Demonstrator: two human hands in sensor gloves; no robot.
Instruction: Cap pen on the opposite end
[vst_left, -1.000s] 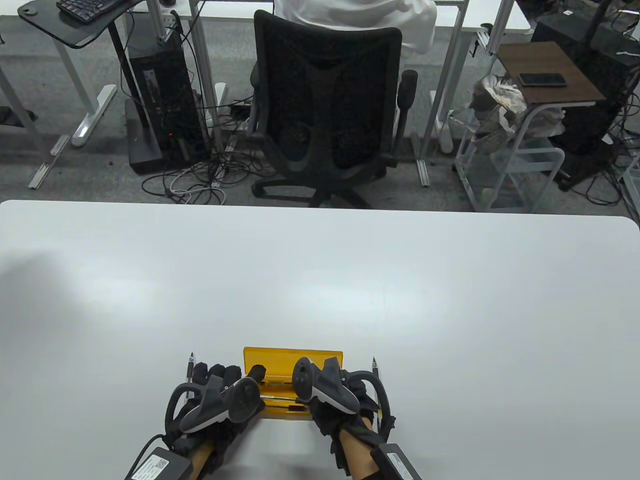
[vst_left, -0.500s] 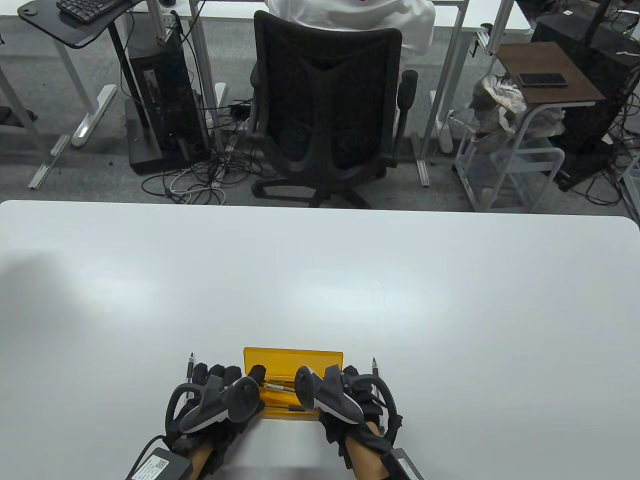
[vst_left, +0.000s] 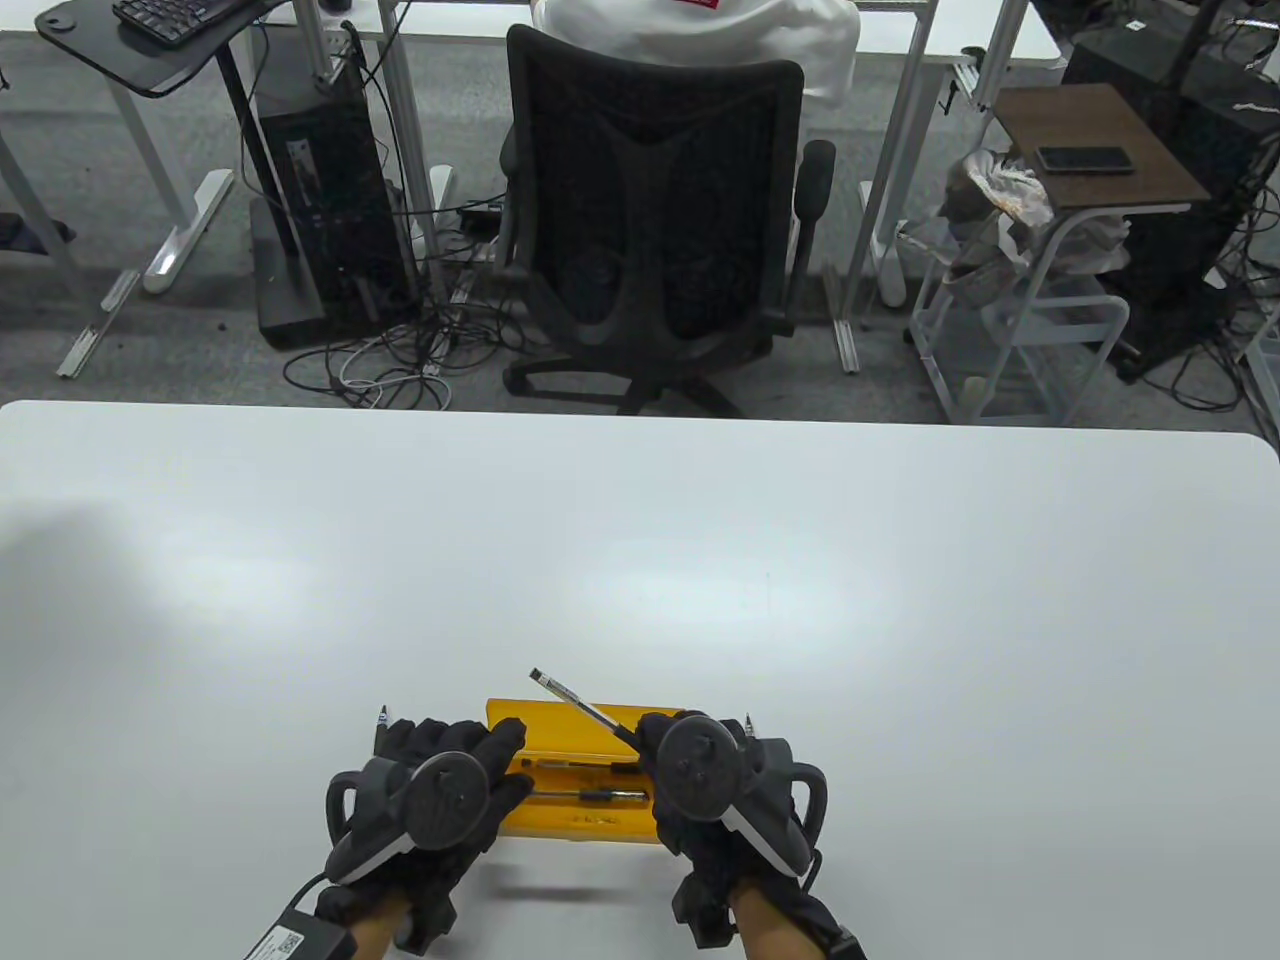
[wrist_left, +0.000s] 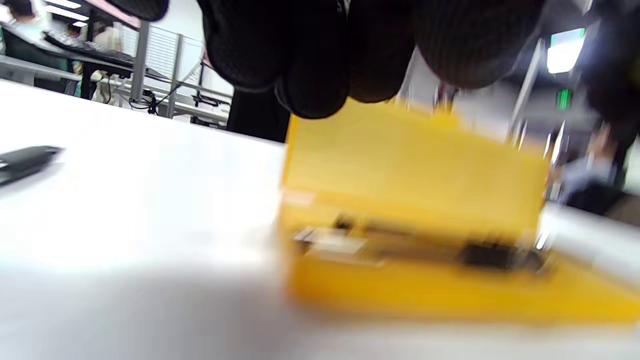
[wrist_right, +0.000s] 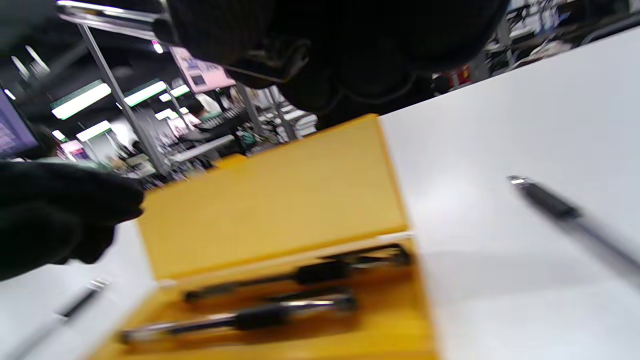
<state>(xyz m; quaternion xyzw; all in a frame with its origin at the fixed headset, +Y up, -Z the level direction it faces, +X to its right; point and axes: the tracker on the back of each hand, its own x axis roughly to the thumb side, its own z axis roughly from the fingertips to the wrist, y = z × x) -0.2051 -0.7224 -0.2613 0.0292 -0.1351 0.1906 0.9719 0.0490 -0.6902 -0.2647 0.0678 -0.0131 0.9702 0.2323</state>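
Observation:
An open yellow pen box lies near the table's front edge, its lid standing up at the back. Two dark pens lie inside; they also show in the right wrist view. My right hand grips a thin pen by its lower end. The pen slants up and left over the lid. My left hand has its fingers spread over the box's left end and holds nothing. The box is blurred in the left wrist view.
One loose pen lies on the table left of the box, seen in the left wrist view. Another pen lies right of the box, seen in the right wrist view. A black office chair stands beyond the far edge.
My right hand has lifted a pen out of the box and turned, so the pen now sticks up over the lid. My left hand has flattened and shifted slightly right.

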